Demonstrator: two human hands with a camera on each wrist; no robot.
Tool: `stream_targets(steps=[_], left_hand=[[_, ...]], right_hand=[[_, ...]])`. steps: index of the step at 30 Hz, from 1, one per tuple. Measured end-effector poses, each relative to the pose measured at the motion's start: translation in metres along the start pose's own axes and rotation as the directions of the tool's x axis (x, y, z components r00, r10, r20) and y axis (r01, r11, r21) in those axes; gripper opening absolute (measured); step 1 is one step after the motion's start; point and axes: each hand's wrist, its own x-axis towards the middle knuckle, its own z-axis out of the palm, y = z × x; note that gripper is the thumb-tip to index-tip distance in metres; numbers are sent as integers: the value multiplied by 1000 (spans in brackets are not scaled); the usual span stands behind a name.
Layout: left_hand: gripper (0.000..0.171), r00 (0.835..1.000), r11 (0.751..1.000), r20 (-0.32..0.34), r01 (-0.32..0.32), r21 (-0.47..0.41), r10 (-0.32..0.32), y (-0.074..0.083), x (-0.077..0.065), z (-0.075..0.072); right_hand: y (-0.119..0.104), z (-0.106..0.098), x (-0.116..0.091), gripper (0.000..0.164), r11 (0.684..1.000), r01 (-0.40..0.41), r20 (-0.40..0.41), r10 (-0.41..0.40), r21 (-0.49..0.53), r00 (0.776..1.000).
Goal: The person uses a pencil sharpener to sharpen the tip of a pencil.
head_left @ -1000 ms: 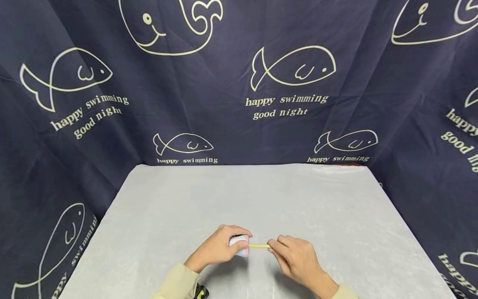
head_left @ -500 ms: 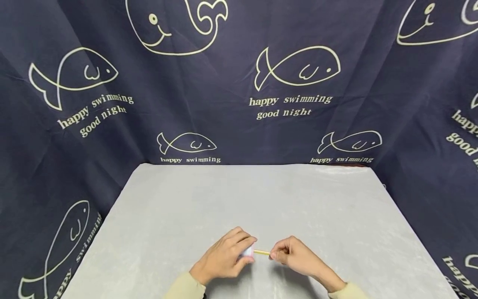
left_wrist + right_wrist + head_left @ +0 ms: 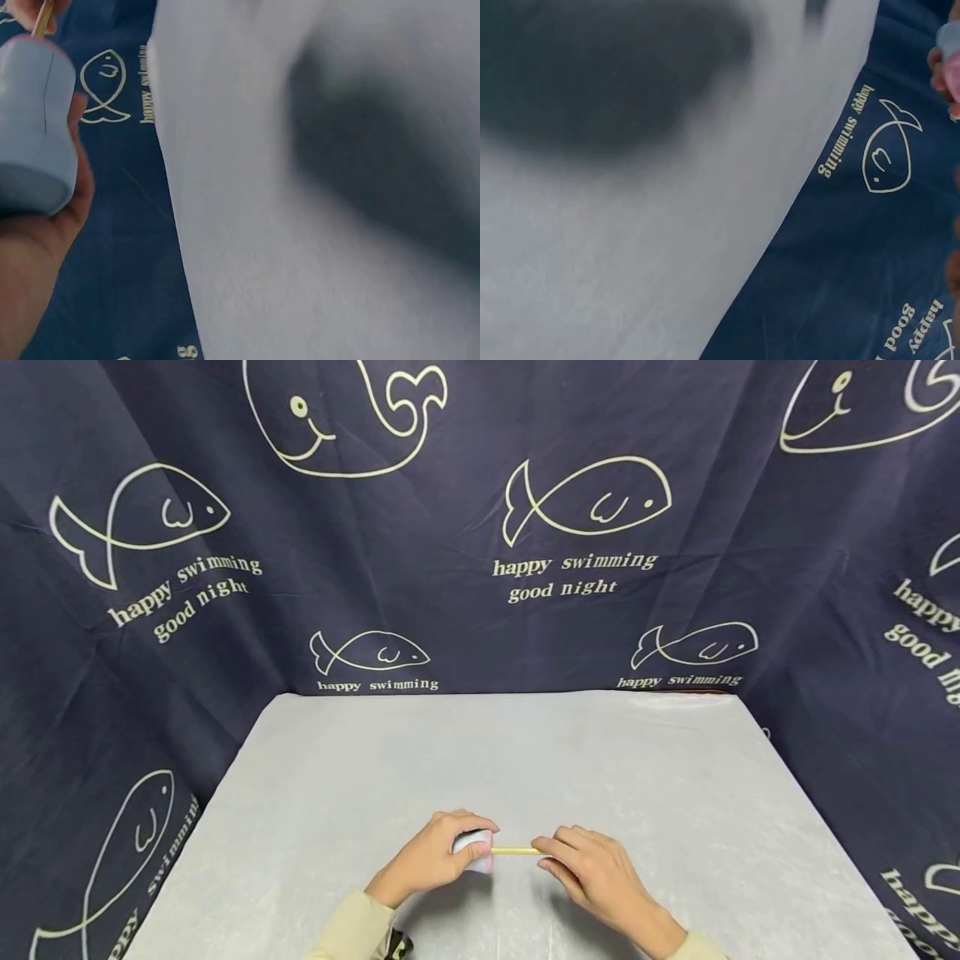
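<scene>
A light blue pencil sharpener (image 3: 480,858) with a pink end lies sideways in my left hand (image 3: 431,856), fingers over its top and thumb along its near side. From the pink end a thin yellow pencil (image 3: 516,851) runs right to my right hand (image 3: 596,872), whose fingers and thumb pinch its far end. The left wrist view shows the waisted body of the sharpener (image 3: 34,112) against my palm, with the pencil (image 3: 43,18) entering its top. At the right wrist view's edge, the pink end of the sharpener (image 3: 952,71) is partly cut off.
Both hands work over the near part of a table with a pale grey cloth (image 3: 495,760). Dark blue curtains (image 3: 465,568) with fish drawings enclose its back and sides. A dark strap (image 3: 400,945) shows at my left wrist.
Half a second ago both hands were rolled differently, the left covering more of the sharpener. Now they are turned back, close to their pose one second ago, and more of the pencil shows.
</scene>
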Motion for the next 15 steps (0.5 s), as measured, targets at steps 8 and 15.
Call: stream_targets(steps=[8,15], left_hand=[[25,1000,997,18,7,-76,-6,3,-1,6],[28,931,910,-143,-283,302,337,4,-7,23]], right_hand=[[-3,2,5,23,998,70,-116,-70,1,991],[-9,-20,13,11,745,-563,425,407,357,809]])
